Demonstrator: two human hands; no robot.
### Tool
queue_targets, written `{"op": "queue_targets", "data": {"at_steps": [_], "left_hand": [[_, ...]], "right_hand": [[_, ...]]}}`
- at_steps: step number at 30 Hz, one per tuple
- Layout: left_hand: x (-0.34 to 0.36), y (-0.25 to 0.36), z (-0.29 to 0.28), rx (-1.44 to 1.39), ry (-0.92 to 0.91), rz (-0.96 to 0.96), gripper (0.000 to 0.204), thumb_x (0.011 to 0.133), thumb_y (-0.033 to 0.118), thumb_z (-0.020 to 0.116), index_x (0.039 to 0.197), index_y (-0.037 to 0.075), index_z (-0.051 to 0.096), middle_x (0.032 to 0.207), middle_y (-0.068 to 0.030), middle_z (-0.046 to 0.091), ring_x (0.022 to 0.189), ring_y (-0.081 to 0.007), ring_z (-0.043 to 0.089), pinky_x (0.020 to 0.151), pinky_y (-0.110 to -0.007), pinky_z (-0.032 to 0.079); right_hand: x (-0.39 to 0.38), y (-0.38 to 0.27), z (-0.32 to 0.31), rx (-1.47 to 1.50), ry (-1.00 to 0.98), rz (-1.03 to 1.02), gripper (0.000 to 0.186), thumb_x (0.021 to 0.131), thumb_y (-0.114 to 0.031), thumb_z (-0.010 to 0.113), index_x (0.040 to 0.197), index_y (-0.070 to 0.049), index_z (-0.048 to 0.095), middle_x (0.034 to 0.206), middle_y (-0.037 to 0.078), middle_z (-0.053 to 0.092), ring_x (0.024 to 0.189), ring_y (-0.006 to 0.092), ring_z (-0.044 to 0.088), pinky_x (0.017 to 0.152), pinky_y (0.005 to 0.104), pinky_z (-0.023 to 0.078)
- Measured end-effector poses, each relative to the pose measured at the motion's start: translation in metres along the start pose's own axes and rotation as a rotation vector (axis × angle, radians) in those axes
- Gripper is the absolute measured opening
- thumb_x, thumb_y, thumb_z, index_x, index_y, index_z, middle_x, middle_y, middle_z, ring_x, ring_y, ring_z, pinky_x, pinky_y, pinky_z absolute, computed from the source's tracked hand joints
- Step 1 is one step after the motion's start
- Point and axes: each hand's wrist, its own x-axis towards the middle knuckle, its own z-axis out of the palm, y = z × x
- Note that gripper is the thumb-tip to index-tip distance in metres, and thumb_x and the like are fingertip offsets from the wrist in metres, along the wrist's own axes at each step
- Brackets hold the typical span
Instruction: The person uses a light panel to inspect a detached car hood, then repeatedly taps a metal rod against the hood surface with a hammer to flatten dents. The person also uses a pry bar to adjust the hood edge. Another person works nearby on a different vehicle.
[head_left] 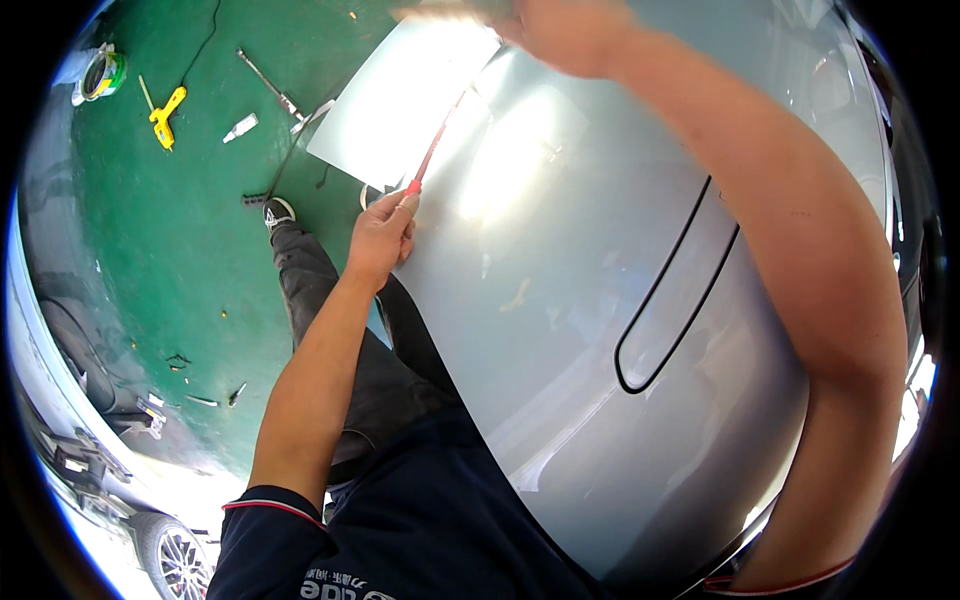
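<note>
My left hand (382, 235) is closed round the red handle of a thin, straight rod tool (432, 150). The rod slants up and to the right, its far end near the edge of a silver car body panel (530, 290). At the top, my right hand (570, 35) hovers over the same panel, the arm reaching across from the right. Its fingers are smeared by motion, so whether they hold anything cannot be made out. Beside the rod, a bright white board (390, 90) stands along the panel's edge. Strong light glares off the panel.
On the green floor (150, 270) at left lie a yellow glue gun (166, 118), a long metal tool (268, 83), a small clear bottle (240, 128) and several scraps. A can (103, 73) stands far left. Another car's wheel (178, 555) shows lower left. A black-edged U-shaped outline (632, 385) marks the panel.
</note>
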Motion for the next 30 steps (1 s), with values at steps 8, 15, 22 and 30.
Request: {"op": "queue_targets", "data": {"at_steps": [8, 15, 22, 30], "left_hand": [[0.002, 0.001, 0.001, 0.009, -0.022, -0.008, 0.035, 0.103, 0.031, 0.065, 0.127, 0.006, 0.069, 0.07, 0.0019, 0.053, 0.047, -0.0064, 0.044, 0.042, -0.023, 0.028], [-0.005, 0.004, -0.001, -0.017, 0.004, -0.002, 0.035, 0.102, 0.028, 0.067, 0.124, 0.001, 0.069, 0.068, 0.0027, 0.051, 0.047, -0.0055, 0.043, 0.043, -0.023, 0.03], [-0.003, 0.009, 0.004, -0.014, -0.017, -0.024, 0.033, 0.102, 0.028, 0.066, 0.122, 0.001, 0.07, 0.068, 0.003, 0.051, 0.047, -0.0053, 0.043, 0.043, -0.022, 0.031], [-0.002, 0.01, 0.005, -0.031, -0.003, -0.034, 0.033, 0.102, 0.028, 0.066, 0.122, 0.002, 0.069, 0.069, 0.0027, 0.051, 0.048, -0.0051, 0.043, 0.043, -0.022, 0.03]], "right_hand": [[0.007, 0.004, 0.019, 0.088, 0.08, -0.03, 0.043, 0.107, -0.038, 0.046, 0.109, -0.002, 0.069, 0.1, 0.019, 0.073, 0.093, 0.0374, 0.071, 0.082, 0.0502, 0.055], [-0.002, -0.01, -0.018, 0.235, 0.07, 0.057, 0.043, 0.109, -0.034, 0.044, 0.113, -0.004, 0.073, 0.109, 0.015, 0.075, 0.099, 0.035, 0.071, 0.088, 0.0481, 0.054], [0.02, 0.014, 0.031, 0.001, -0.038, -0.084, 0.044, 0.109, -0.035, 0.043, 0.11, -0.003, 0.074, 0.108, 0.016, 0.074, 0.095, 0.0354, 0.072, 0.084, 0.0489, 0.056], [0.007, 0.001, -0.012, 0.28, 0.45, 0.073, 0.05, 0.105, -0.042, 0.047, 0.102, 0.005, 0.061, 0.087, 0.029, 0.071, 0.085, 0.0478, 0.07, 0.078, 0.056, 0.055]]}}
